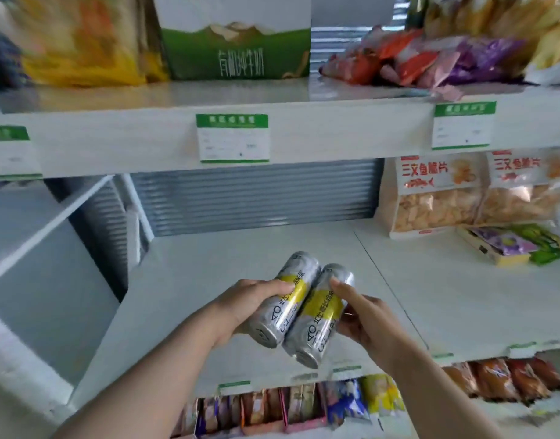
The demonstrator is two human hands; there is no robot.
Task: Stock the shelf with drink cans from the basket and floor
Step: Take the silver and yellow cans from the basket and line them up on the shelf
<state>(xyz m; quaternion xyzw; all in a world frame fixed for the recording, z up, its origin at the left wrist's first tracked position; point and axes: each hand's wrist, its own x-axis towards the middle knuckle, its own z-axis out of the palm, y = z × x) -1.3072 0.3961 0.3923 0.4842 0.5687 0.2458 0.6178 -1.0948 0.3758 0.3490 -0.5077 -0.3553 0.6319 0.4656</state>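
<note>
Two silver drink cans with yellow bands are held side by side, tilted away from me, above the front of the white middle shelf (209, 274). My left hand (244, 305) grips the left can (283, 299) round its side. My right hand (361, 315) grips the right can (320, 315), thumb on top and fingers underneath. The two cans touch each other. Their bottoms point towards me. The basket and the floor are out of view.
Bags of chips (437, 198) and a small snack box (507, 245) stand at the shelf's right. The upper shelf holds a green milk carton box (237, 39) and snack bags (431, 55). Price tags (232, 137) hang on its edge. Snack packs (304, 407) fill the lower shelf.
</note>
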